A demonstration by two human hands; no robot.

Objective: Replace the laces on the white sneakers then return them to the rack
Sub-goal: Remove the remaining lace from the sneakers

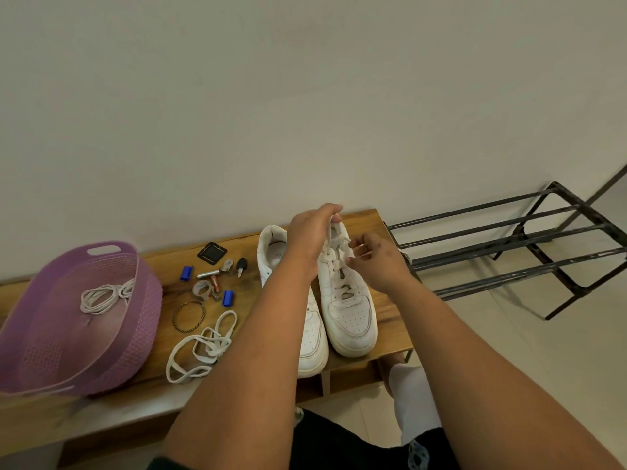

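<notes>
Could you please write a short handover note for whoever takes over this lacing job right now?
Left hand grips the tongue top of the right-side sneaker; right hand pinches the lace near the upper eyelets.
Both sneakers stand on the wooden bench. The left-side sneaker shows no lace where visible.
A flat white lace lies loose on the bench; a thin cord bundle sits in the purple basket.
Done: right-side sneaker laced most of the way up.
Left: finish it, lace the other, put both on the black rack.
</notes>
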